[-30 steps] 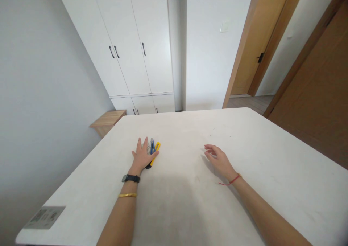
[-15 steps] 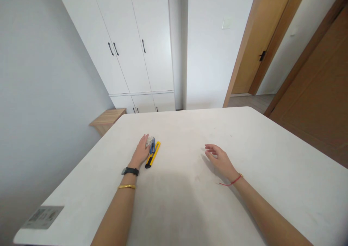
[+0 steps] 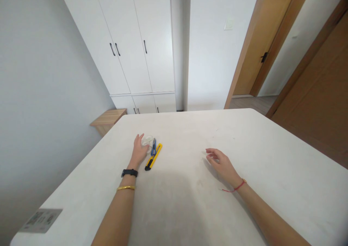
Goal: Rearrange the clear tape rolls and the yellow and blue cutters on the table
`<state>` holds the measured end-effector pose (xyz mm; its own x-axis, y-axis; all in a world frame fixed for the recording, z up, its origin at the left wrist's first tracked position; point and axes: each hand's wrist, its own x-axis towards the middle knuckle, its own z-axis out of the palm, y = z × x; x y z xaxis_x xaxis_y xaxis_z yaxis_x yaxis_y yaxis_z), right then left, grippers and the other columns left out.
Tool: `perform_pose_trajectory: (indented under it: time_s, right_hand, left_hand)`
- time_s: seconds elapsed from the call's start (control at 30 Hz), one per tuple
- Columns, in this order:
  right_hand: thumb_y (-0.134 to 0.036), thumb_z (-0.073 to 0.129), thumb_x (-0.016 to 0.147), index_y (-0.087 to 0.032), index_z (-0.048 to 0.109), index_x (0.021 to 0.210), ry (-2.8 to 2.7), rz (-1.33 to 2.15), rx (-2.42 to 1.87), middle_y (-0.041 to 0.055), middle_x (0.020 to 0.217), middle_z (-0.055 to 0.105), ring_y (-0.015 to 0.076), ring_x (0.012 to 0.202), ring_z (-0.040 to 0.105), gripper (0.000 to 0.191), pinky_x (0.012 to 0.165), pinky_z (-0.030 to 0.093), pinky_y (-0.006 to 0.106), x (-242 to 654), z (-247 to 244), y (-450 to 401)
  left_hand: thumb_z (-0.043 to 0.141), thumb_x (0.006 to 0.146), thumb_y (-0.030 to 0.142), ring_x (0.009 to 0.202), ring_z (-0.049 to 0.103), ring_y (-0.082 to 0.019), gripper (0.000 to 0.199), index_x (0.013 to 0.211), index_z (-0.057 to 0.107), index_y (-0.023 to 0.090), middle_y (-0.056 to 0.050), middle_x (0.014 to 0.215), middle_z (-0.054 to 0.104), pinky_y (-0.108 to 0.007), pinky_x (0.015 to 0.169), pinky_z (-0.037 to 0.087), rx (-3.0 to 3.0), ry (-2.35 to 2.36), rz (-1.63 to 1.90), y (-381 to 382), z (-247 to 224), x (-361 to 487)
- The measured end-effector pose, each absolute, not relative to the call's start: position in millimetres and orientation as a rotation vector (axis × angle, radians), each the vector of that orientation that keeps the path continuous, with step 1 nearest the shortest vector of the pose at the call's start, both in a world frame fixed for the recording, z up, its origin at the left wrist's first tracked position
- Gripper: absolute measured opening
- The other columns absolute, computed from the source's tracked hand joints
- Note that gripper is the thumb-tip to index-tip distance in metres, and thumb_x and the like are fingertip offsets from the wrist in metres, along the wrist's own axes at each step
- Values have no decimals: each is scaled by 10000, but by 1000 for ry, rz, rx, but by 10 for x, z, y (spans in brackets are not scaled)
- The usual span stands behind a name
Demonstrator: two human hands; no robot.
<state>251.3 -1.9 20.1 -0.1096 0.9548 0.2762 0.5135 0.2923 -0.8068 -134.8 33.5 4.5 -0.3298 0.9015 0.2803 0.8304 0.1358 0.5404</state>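
Observation:
My left hand (image 3: 139, 151) is at the left of the table, fingers apart, its thumb by a white coiled cable (image 3: 148, 139). The hand covers part of the coil; whether the thumb touches it I cannot tell. Right beside the coil lies a small blue tool (image 3: 153, 147) with a greyish middle, perhaps a stapler. A yellow box cutter (image 3: 157, 152) with a black slider end lies slanted against it. Farther right, my right hand (image 3: 220, 163) rests over the tabletop with loosely curved fingers, thumb apart from them and nothing held.
The white table (image 3: 179, 130) has a printed label (image 3: 42, 220) at its near left corner. Beyond the far edge stand white cupboards (image 3: 141, 57), a wooden cabinet (image 3: 108, 117) at the left and a wooden door (image 3: 268, 39) at the right.
My left hand has shifted slightly left and its fingers have spread, showing more of the white coil. My right hand stays nearly still, and the view has shifted a little.

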Motion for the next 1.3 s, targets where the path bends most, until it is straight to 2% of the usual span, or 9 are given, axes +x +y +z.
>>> perform_pose_trajectory:
  time_s: [0.07, 0.17, 0.23, 0.47, 0.7, 0.87, 1.0, 1.13, 1.3]
  right_hand:
    - [-357, 526, 824, -207, 629, 1028, -1762, 679, -1338, 90, 1051, 686, 205, 866, 656, 273, 837, 531, 393, 2503, 186, -14]
    - [-355, 523, 824, -201, 628, 1029, -1789, 650, -1339, 93, 1050, 687, 212, 875, 654, 277, 868, 516, 409, 2484, 162, -7]
    - [-354, 526, 822, -202, 633, 1021, -1798, 630, -1341, 91, 1042, 691, 216, 879, 654, 273, 876, 511, 414, 2475, 156, -8]
    - [-347, 519, 823, -207, 640, 1008, -1814, 610, -1341, 84, 1025, 693, 214, 879, 655, 261, 871, 510, 405, 2468, 174, -27]
    - [-340, 516, 827, -204, 641, 1008, -1817, 599, -1327, 82, 1017, 687, 214, 888, 652, 258, 878, 504, 398, 2459, 163, -31]
    - [-380, 529, 806, -206, 667, 926, -1658, 658, -1344, 86, 966, 704, 225, 843, 651, 252, 809, 520, 392, 2495, 182, 6]
    - [-443, 573, 769, -201, 661, 817, -1502, 808, -1330, 70, 808, 706, 221, 737, 636, 261, 711, 513, 361, 2445, 198, -22]
    - [-470, 593, 758, -193, 622, 706, -1454, 1033, -1241, 32, 635, 640, 181, 608, 585, 283, 616, 473, 310, 2322, 206, -107]
    - [-501, 625, 713, -196, 570, 602, -1365, 1116, -1209, -5, 543, 567, 143, 525, 505, 329, 566, 413, 286, 2225, 193, -136]
  left_hand:
    - [504, 863, 335, 1438, 215, -285, 582, 1413, 404, 172, -148, 1546, 249, -439, 1158, 241, 1750, 2291, 909, 319, 95, -1259]
    - [515, 822, 586, 1435, 118, -419, 716, 1436, 381, 241, -159, 1579, 159, -637, 1085, 213, 1735, 2322, 718, 278, 152, -1098]
    - [525, 776, 663, 1424, 85, -464, 756, 1418, 405, 284, -147, 1588, 139, -700, 1040, 196, 1756, 2320, 577, 249, 171, -1023]
    - [476, 856, 521, 1392, 297, -327, 477, 1226, 591, 243, -139, 1502, 354, -599, 1085, 239, 1850, 2323, 485, 189, 195, -1138]
    - [485, 856, 561, 1435, 146, -398, 572, 1349, 504, 272, -132, 1564, 237, -689, 1060, 178, 1848, 2295, 544, 124, 231, -1111]
    - [468, 895, 378, 1360, 374, -239, 379, 1217, 576, 210, -98, 1419, 483, -454, 1133, 268, 2023, 1897, 951, -37, 316, -655]
    - [460, 894, 409, 964, 645, -198, 264, 965, 613, 206, -76, 982, 688, -354, 901, 488, 1739, 1486, 1176, -244, 302, -182]
    - [499, 867, 407, 652, 615, -145, 209, 811, 524, 208, -9, 719, 630, -282, 656, 492, 1472, 1297, 1220, -363, 175, 91]
    - [541, 831, 383, 571, 555, -117, 195, 779, 507, 199, 18, 659, 595, -250, 582, 444, 1352, 1233, 1240, -375, 76, 128]
